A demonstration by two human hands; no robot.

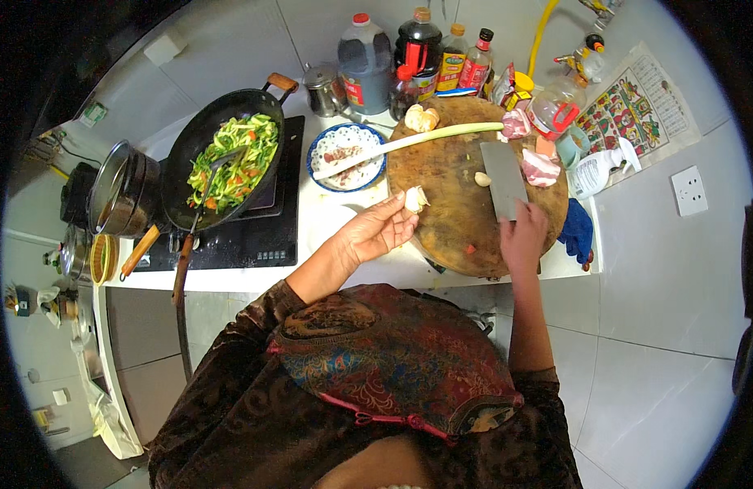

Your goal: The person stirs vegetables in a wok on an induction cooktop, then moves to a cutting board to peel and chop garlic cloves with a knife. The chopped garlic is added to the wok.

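Note:
My left hand [382,229] pinches a piece of garlic bulb [416,199] between thumb and fingers, over the left edge of a round wooden chopping board [449,226]. My right hand [524,232] is at the near end of a cleaver [502,177], whose broad blade lies on the board; the fingers look closed around its handle, which they hide. A single garlic clove [483,179] rests just left of the blade. A long leek or scallion stalk [437,136] spans from the board to a patterned bowl [347,142] holding bits of meat. Raw meat [540,169] lies right of the blade.
At left, a wok [174,140] of chopped vegetables with a spatula [209,183] stands on the cooktop, beside a pot [122,189]. Sauce bottles [419,49] line the wall. A spray bottle [599,171] and a blue cloth [575,232] are at the right.

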